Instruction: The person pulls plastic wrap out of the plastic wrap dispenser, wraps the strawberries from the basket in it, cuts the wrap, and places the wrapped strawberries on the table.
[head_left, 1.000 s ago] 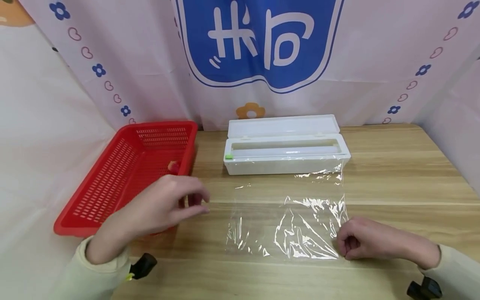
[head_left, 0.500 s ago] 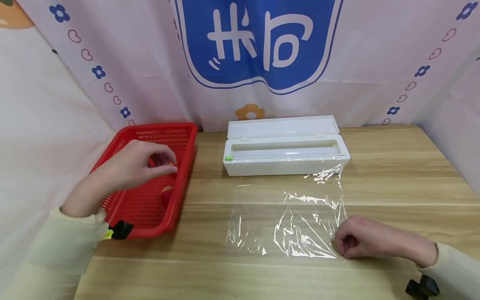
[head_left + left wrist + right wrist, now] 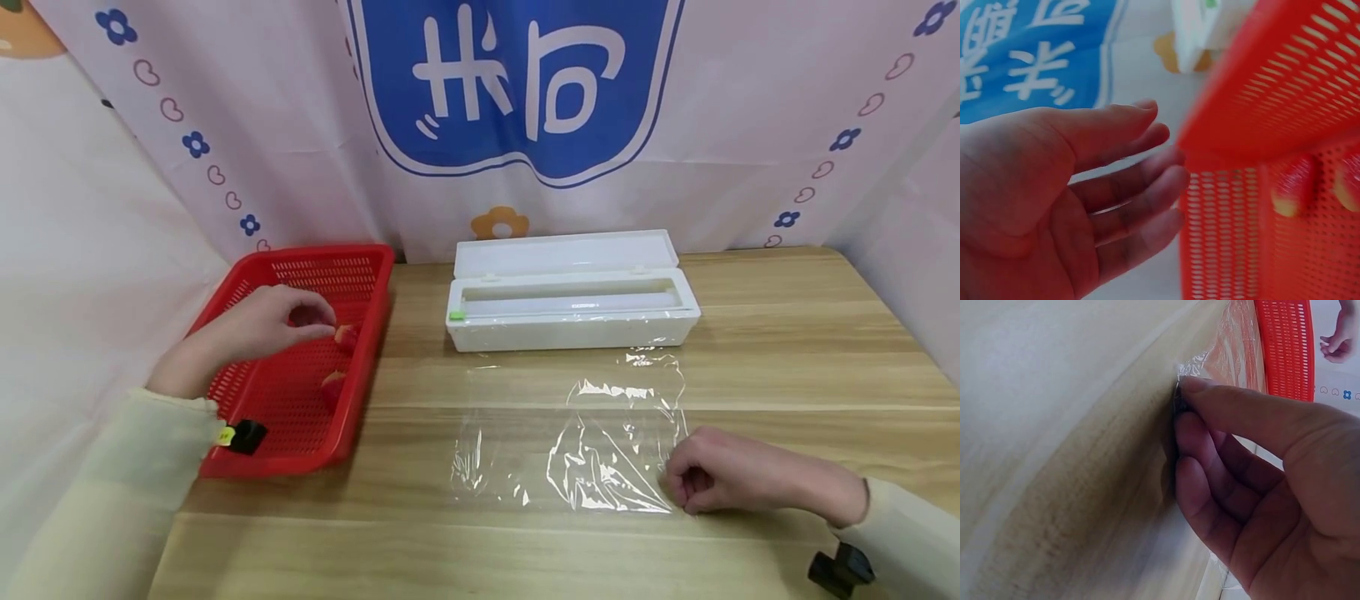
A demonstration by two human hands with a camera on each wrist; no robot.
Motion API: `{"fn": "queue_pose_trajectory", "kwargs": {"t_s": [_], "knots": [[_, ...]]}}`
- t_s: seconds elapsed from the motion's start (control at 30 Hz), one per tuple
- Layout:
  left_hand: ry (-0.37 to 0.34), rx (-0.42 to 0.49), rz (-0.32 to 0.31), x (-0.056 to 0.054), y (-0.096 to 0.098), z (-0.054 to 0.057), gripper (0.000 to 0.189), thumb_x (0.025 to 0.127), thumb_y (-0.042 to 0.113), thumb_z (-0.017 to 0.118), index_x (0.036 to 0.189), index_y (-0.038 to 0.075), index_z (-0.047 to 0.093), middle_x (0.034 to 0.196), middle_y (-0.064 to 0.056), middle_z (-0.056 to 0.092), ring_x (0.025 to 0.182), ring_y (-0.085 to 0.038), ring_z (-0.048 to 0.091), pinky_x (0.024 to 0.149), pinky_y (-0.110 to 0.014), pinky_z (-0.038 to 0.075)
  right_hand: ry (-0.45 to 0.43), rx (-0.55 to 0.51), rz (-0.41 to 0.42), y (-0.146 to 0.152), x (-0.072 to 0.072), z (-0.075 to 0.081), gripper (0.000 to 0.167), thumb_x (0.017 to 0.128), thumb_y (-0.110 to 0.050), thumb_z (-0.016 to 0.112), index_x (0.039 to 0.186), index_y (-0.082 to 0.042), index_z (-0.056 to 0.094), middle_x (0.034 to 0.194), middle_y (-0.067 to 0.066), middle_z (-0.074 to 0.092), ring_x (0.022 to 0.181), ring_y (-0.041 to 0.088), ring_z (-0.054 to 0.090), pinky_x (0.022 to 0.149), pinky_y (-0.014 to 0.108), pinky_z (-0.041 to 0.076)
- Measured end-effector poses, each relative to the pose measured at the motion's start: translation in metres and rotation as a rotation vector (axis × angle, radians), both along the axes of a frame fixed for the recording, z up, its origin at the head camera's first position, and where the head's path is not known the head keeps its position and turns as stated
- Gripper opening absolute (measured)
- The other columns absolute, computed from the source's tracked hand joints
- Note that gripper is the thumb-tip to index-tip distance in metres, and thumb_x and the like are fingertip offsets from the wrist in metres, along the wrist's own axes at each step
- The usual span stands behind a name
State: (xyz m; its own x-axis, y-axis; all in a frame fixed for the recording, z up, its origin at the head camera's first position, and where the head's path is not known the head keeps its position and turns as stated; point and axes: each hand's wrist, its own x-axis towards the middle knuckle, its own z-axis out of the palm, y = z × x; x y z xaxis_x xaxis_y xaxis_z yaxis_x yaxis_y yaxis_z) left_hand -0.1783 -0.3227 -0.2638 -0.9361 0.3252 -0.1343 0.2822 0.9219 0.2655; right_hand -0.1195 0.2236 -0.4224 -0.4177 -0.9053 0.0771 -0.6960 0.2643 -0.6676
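Note:
In the head view, my left hand [image 3: 266,329] hovers over the red plastic basket [image 3: 354,417], fingers loosely bent and holding nothing. Just beyond its fingertips sits a small red fruit with a yellowish end [image 3: 347,337]; a similar red fruit [image 3: 332,389] lies nearer. The left wrist view shows the bare palm and relaxed fingers [image 3: 1147,206] beside the basket wall. My right hand [image 3: 738,472] rests on the table and pinches the near right corner of a clear sheet of cling film [image 3: 600,467] between thumb and forefinger.
Behind the film stands a white cling film dispenser [image 3: 573,333], lid raised, with a roll inside and a green slider [image 3: 457,315] at its left end. A printed curtain [image 3: 637,200] hangs along the back of the wooden table [image 3: 787,350].
My left hand has moved left and away from me, from beside the film to over the basket. The film's far right corner has come away from the dispenser's front. My right hand stays nearly still.

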Motion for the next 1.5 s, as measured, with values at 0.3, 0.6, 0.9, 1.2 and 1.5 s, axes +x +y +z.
{"fn": "queue_pose_trajectory", "kwargs": {"t_s": [0.3,0.6,0.9,1.2,1.5], "knots": [[-0.241,-0.056,-0.048,-0.022,-0.016,-0.036,0.038,0.089,0.024,0.072,0.122,0.005,0.066,0.110,-0.008,0.071,0.098,-0.021,0.064,0.084,-0.044,0.057,0.003,0.016,-0.015,0.001,-0.001,-0.001,0.033,0.065,0.010,0.069,0.070,-0.021,0.060,0.061,-0.011,0.057,0.060,-0.015,0.041,0.046,0.008,0.039],[-0.433,-0.072,-0.009,-0.025,-0.016,-0.051,0.053,0.089,0.032,0.072,0.134,0.006,0.059,0.123,-0.019,0.062,0.110,-0.032,0.059,0.086,-0.044,0.056,0.012,0.012,-0.021,0.001,-0.001,-0.001,0.033,0.066,0.009,0.071,0.072,-0.022,0.061,0.062,-0.012,0.058,0.061,-0.015,0.041,0.047,0.007,0.039],[-0.544,-0.076,-0.048,-0.029,-0.013,-0.061,0.056,0.093,0.027,0.067,0.140,0.001,0.053,0.131,-0.021,0.060,0.116,-0.034,0.059,0.095,-0.050,0.054,-0.010,0.012,-0.022,0.001,-0.001,-0.001,0.033,0.067,0.009,0.070,0.072,-0.022,0.062,0.062,-0.012,0.057,0.061,-0.014,0.042,0.047,0.008,0.040],[-0.511,-0.062,-0.112,-0.033,-0.009,-0.070,0.038,0.084,0.011,0.072,0.121,0.002,0.068,0.098,-0.007,0.062,0.091,-0.019,0.052,0.074,-0.028,0.047,0.002,0.012,-0.022,0.001,-0.001,0.000,0.033,0.065,0.010,0.069,0.071,-0.022,0.062,0.062,-0.011,0.058,0.060,-0.015,0.041,0.047,0.006,0.039],[-0.564,-0.054,-0.021,-0.032,-0.010,-0.068,0.042,0.082,0.012,0.077,0.123,0.004,0.068,0.104,-0.009,0.063,0.091,-0.018,0.054,0.074,-0.030,0.054,0.010,0.014,-0.032,0.000,-0.002,0.003,0.033,0.064,0.010,0.069,0.071,-0.022,0.063,0.061,-0.011,0.058,0.060,-0.015,0.041,0.047,0.006,0.038]]}}
